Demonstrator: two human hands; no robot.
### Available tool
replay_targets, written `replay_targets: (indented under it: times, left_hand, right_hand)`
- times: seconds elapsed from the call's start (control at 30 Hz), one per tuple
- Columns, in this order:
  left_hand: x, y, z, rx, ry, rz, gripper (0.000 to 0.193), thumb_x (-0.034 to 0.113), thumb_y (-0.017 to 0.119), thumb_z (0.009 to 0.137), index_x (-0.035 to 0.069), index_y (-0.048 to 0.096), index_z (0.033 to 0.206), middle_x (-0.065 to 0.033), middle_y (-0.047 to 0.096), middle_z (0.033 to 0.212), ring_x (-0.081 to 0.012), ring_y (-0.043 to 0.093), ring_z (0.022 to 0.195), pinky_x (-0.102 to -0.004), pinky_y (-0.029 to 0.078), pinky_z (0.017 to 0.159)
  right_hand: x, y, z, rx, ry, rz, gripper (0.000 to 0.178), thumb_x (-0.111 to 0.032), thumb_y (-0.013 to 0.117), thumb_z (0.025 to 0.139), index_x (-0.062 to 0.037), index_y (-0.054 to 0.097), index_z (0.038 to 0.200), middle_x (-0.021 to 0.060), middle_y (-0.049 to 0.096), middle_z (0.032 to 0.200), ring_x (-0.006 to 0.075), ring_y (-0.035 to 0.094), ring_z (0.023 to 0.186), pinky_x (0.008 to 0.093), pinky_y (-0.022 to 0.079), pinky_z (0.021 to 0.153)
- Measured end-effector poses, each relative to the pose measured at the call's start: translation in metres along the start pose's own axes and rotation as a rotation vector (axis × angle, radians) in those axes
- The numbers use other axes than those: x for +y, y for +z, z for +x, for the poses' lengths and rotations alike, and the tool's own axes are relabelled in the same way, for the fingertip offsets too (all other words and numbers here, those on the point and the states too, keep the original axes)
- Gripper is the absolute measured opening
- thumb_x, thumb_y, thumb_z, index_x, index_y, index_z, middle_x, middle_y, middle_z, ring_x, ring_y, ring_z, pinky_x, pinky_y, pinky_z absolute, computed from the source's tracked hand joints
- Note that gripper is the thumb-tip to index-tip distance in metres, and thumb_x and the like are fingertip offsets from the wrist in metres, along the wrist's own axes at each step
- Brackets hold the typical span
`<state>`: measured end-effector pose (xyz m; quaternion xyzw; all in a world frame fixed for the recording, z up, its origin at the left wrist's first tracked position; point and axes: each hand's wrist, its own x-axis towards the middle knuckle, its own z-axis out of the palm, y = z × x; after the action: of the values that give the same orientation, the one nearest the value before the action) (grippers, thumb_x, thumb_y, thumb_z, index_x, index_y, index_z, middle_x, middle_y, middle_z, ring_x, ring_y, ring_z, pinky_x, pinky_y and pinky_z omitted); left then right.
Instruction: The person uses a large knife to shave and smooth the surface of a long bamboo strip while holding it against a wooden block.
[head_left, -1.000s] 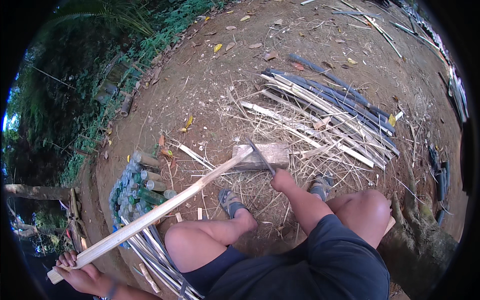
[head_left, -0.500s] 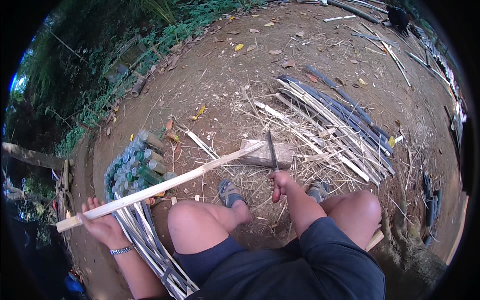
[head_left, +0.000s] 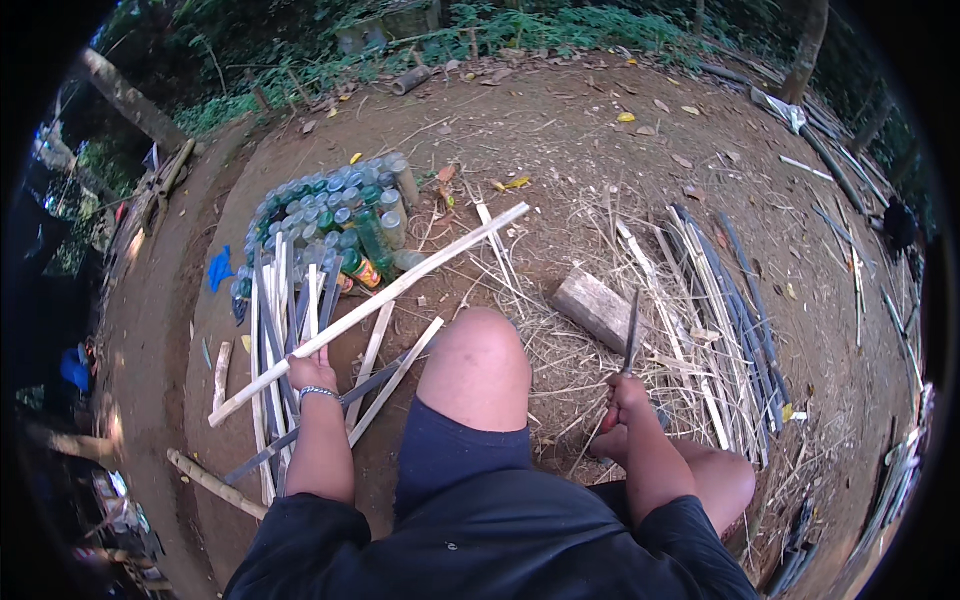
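My left hand point(head_left: 311, 373) is closed around a long pale bamboo strip point(head_left: 400, 279) near its lower end. The strip slants up to the right, across a loose pile of split strips point(head_left: 268, 300), some pale and some dark. In my right hand point(head_left: 628, 396) is a knife point(head_left: 633, 330) with a reddish handle, its dark, narrow blade pointing up and away from me. Just left of the blade lies a squared wooden block point(head_left: 598, 307) on the ground. Part of the pile is hidden by my left hand and the held strip.
Clear and green bottles point(head_left: 345, 215) are packed together beyond the pile. At right lies a bundle of pale and dark poles point(head_left: 735, 310), with shavings point(head_left: 570, 370) scattered near the block. A short stick point(head_left: 215, 482) lies at lower left; greenery point(head_left: 560, 35) edges the dirt.
The view has turned left. My left hand has carried the strip over the pile of split strips, while my right hand keeps hold of the knife beside the block.
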<state>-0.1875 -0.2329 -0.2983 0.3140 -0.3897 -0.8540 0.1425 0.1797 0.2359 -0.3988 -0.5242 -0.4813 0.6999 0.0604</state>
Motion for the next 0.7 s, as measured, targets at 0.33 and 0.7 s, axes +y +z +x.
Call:
replay_targets:
  times: [0.33, 0.7]
  left_hand:
    - [0.070, -0.168, 0.117, 0.424, 0.041, -0.252, 0.059, 0.039, 0.041, 0.098, -0.004, 0.032, 0.137, -0.0216, 0.049, 0.131, -0.0328, 0.057, 0.114, -0.0398, 0.055, 0.089]
    - [-0.081, -0.163, 0.041, -0.372, -0.293, 1.308, 0.045, 0.045, 0.053, 0.092, 0.007, 0.058, 0.114, -0.0124, 0.065, 0.103, -0.0265, 0.063, 0.095, -0.0436, 0.048, 0.079]
  right_hand:
    - [0.025, -0.014, -0.027, 0.051, 0.163, -0.112, 0.004, -0.005, 0.056, 0.084, -0.0035, 0.052, 0.083, 0.0061, 0.050, 0.060, 0.0167, 0.049, 0.046, 0.0319, 0.041, 0.039]
    - [-0.090, -0.061, -0.052, 0.066, -0.184, -0.688, 0.006, -0.009, 0.060, 0.080, -0.0044, 0.056, 0.080, 0.0061, 0.056, 0.067, 0.0168, 0.054, 0.050, 0.0318, 0.046, 0.047]
